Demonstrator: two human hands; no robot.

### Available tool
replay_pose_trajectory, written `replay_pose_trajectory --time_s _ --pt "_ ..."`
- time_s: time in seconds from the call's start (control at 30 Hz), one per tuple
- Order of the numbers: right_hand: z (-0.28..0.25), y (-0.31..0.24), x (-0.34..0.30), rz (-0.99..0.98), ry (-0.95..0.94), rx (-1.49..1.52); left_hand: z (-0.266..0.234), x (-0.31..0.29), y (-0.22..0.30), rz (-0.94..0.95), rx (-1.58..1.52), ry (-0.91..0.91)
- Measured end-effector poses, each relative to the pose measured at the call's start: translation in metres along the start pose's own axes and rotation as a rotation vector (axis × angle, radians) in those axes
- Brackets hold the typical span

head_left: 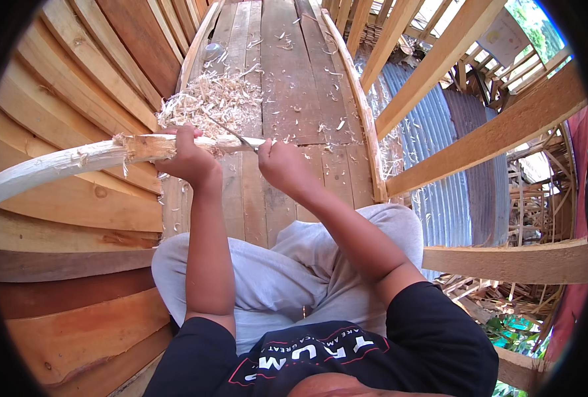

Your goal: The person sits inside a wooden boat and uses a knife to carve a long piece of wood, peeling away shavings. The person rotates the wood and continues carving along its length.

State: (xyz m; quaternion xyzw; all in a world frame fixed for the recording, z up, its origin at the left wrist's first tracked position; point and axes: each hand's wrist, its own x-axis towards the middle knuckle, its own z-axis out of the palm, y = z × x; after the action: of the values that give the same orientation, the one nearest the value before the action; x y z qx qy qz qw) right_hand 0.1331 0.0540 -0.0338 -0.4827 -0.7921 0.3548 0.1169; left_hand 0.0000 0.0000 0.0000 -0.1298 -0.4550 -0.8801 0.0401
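Observation:
A long, pale peeled wooden pole (pixel 62 162) reaches from the left edge across in front of me, with rough fibres along its upper part. My left hand (pixel 191 157) is closed around the pole near its right end. In my right hand (pixel 282 167) is a knife (pixel 233 134), its thin blade pointing up and left across the pole close to that end. The fist hides most of the knife's handle. I sit cross-legged in grey trousers (pixel 261 271), both forearms stretched forward over my legs.
Wood shavings (pixel 214 99) are heaped beyond the pole, with more scattered over the plank floor (pixel 294 73). A small clear container (pixel 212 51) lies by the left wall. Board walling (pixel 76 198) curves along my left. On my right runs a slatted railing (pixel 486 142), with corrugated metal sheets (pixel 433 159) below.

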Motion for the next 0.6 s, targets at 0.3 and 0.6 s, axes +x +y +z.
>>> replay_pose_trajectory --time_s 0.3,0.6 --pt "0.024 0.133 0.067 -0.051 -0.089 -0.337 0.017 -0.027 0.011 0.067 -0.029 -0.165" --pt "0.024 0.079 0.042 0.109 -0.009 0.096 0.012 -0.023 0.006 0.050 -0.030 -0.088"
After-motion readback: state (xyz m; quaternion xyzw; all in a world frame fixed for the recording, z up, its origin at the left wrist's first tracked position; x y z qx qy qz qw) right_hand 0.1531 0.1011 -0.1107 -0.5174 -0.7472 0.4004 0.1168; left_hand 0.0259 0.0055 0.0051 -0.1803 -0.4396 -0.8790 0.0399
